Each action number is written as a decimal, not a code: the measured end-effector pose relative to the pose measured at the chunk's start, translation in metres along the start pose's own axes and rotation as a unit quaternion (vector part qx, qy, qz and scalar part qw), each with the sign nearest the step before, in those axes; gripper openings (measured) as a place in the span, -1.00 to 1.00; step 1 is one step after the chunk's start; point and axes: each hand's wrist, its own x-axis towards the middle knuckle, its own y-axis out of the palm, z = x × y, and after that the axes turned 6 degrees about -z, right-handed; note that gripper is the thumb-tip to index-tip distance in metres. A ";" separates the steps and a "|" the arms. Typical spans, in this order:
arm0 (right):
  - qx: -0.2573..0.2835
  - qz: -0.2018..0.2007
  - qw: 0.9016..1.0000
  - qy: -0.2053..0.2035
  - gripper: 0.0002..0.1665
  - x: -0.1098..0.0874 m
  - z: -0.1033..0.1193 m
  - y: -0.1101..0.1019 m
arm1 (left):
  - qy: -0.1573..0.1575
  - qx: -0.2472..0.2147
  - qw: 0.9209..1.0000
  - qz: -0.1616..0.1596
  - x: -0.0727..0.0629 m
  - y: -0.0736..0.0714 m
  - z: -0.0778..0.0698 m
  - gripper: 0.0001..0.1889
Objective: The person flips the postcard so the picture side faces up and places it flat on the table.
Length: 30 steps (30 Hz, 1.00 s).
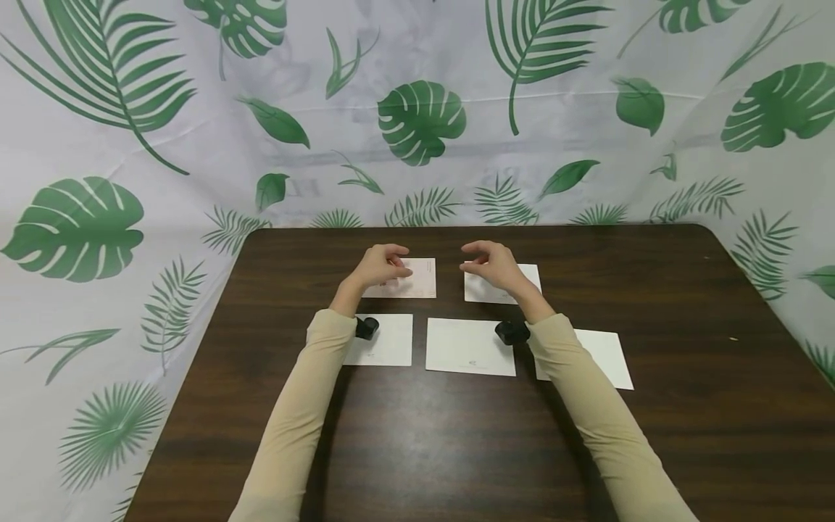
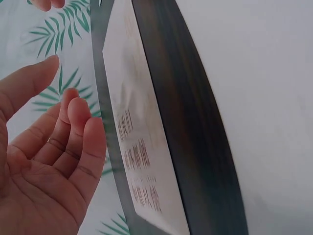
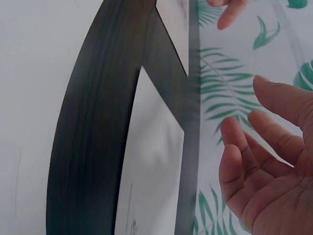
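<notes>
My left hand (image 1: 381, 266) hovers over a pinkish printed card (image 1: 420, 279) at the back left, its fingers loosely bent and nothing between them. Over a white card (image 1: 479, 290) at the back right, my right hand (image 1: 493, 264) holds the same loose shape, also with nothing in it. The left wrist view shows brown vertical writing on the printed card (image 2: 132, 107), below the fingers. In the right wrist view the white card (image 3: 151, 156) lies flat beside the hand, a small dark mark near its lower end. Both hands' fingertips point toward each other.
Three more white cards lie in a nearer row: a left card (image 1: 391, 341), a middle card (image 1: 466, 348) and a right card (image 1: 603, 355), partly under the sleeves. All rest on a dark wooden table (image 1: 417, 442). A leaf-patterned cloth (image 1: 417, 174) hangs behind it.
</notes>
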 end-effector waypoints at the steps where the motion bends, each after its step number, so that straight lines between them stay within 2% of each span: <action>1: -0.001 -0.001 1.000 0.001 -0.50 0.000 -0.001 -0.002 | 0.005 0.002 1.000 0.000 0.001 0.002 -0.001 -0.49; 6: 0.002 -0.009 1.000 0.008 -0.51 -0.004 -0.008 -0.010 | 0.022 0.011 1.000 0.001 0.007 0.014 -0.010 -0.50; 19: -0.009 -0.030 0.999 0.026 -0.50 -0.017 -0.029 -0.037 | 0.037 -0.004 0.999 0.022 0.017 0.046 -0.033 -0.51; 30: -0.012 -0.036 0.998 0.053 -0.49 -0.025 -0.044 -0.051 | 0.048 -0.041 0.998 0.025 0.025 0.078 -0.045 -0.56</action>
